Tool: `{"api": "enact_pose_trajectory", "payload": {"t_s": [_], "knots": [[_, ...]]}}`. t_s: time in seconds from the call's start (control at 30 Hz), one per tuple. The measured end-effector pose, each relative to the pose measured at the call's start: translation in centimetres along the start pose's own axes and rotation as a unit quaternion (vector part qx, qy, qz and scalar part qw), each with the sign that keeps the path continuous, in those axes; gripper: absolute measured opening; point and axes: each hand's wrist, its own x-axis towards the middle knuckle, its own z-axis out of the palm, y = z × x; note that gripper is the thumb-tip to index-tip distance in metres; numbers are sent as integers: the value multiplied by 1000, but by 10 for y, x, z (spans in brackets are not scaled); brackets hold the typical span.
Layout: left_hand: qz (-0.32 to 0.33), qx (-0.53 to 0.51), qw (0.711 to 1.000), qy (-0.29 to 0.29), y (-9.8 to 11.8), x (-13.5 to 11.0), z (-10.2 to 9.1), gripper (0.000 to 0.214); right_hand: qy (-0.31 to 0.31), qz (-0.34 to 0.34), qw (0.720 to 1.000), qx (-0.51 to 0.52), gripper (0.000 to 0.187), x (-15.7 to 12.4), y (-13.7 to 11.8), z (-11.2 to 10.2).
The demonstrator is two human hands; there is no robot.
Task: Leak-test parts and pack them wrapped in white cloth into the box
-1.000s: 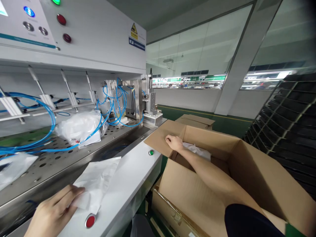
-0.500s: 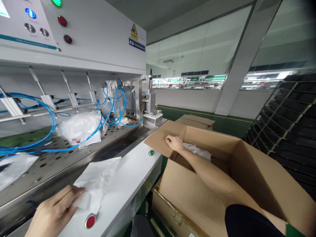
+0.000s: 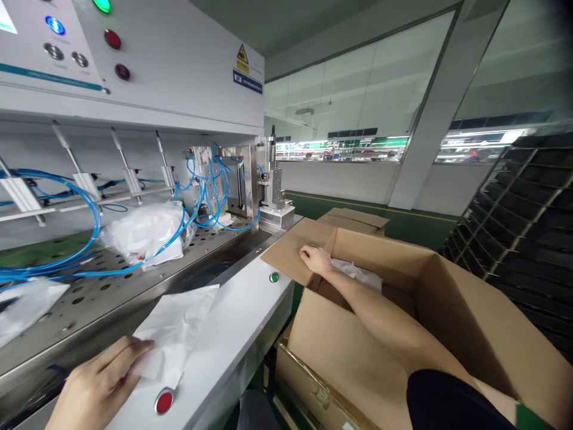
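Note:
My left hand [image 3: 101,379] is closed, thumb and fingers pinching the near end of a thin white plastic bag [image 3: 183,319]. The bag lies flattened over the white front ledge [image 3: 242,310] of a machine, just beyond a red button [image 3: 163,401]. On the right, my right arm reaches across a large open cardboard box [image 3: 353,340]. My right hand [image 3: 316,260] rests with curled fingers on the box's left flap [image 3: 290,248], and nothing shows in it. White wrapped material [image 3: 358,273] lies inside the box, partly hidden by my forearm.
A clear bag with white contents [image 3: 145,230] sits on the perforated metal bed amid blue air hoses [image 3: 96,209]. A green button [image 3: 274,277] is on the ledge. Beyond the box stand another carton [image 3: 353,221] and, at right, a rack of black trays [image 3: 523,239].

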Motion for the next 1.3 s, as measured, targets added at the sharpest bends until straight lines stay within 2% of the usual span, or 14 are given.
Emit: {"api": "enact_pose_trajectory", "payload": {"t_s": [0.33,0.6,0.73,0.87,0.93,1.0,1.03,1.07,1.1,1.13,1.17,1.23,1.3], "knots": [[-26,-37,999,2,1,0,0,28,-12,-3,1000,2,30,0,0,-3],[-107,-111,987,-52,0,-17,9,22,-44,-10,999,4,32,0,-5,-9],[-114,-125,984,-53,0,-16,9,20,-69,-34,996,33,30,-2,-11,-20],[-113,-130,984,-45,3,-8,7,20,-84,-28,991,97,17,-6,-30,-39],[-106,-129,985,-42,4,-4,4,20,-77,-28,986,144,26,-14,-49,-56],[-95,-125,987,-40,6,-1,2,20,-52,-47,962,264,37,-28,-76,-83],[-91,-122,988,-38,6,1,1,21,-31,-65,923,379,39,-38,-93,-101],[-90,-119,988,-36,6,1,0,21,-25,-95,864,493,39,-52,-110,-122],[-90,-117,988,-35,7,2,0,21,-32,-133,815,563,40,-68,-128,-144],[-92,-116,988,-35,7,3,-1,21,-38,-172,779,601,39,-86,-145,-168],[-94,-117,988,-36,7,3,-1,21,-43,-217,755,617,36,-106,-161,-192],[-97,-120,987,-38,8,4,-2,21,-50,-307,732,606,30,-148,-183,-232],[-96,-121,987,-36,9,5,-3,21,-47,-340,734,585,24,-187,-188,-257]]}}
